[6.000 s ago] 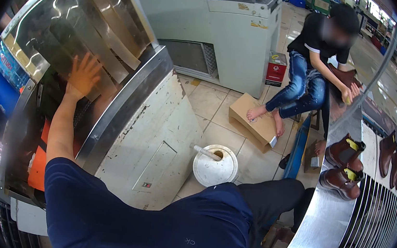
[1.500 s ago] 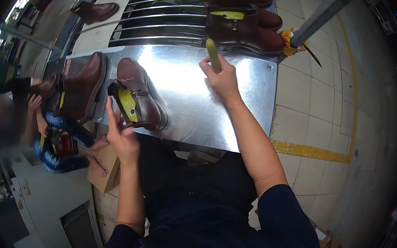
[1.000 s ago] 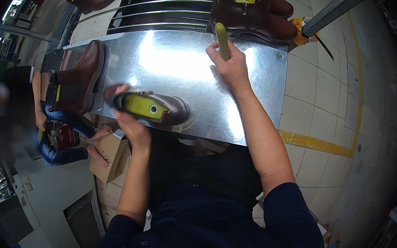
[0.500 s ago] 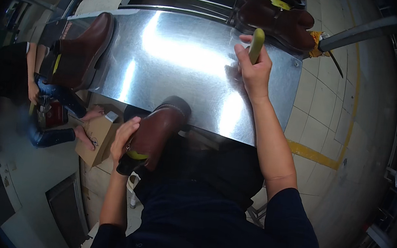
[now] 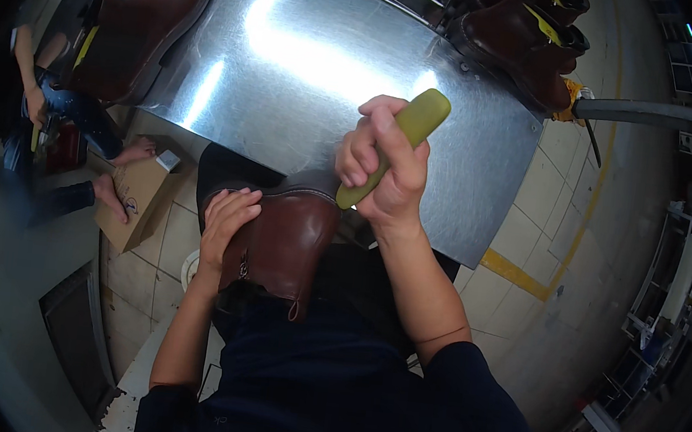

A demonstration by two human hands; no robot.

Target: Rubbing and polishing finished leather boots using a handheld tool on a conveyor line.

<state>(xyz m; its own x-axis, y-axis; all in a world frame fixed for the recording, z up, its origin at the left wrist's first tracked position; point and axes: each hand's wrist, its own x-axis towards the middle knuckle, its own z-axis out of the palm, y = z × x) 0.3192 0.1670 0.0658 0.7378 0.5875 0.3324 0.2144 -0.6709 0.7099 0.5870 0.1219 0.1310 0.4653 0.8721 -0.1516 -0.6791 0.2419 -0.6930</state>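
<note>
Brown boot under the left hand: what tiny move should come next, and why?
Maybe the right hand should slide the green stick gently along the pale line on the boot: the stick's lower end is right by that line, and the left hand lies on the boot, which may steady it.

A head-worn fisheye looks down, boot [image 5: 298, 232] close.

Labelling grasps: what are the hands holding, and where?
Right hand: olive-green oblong bar, around its middle. Left hand: brown leather boot, across its upper's side.
</note>
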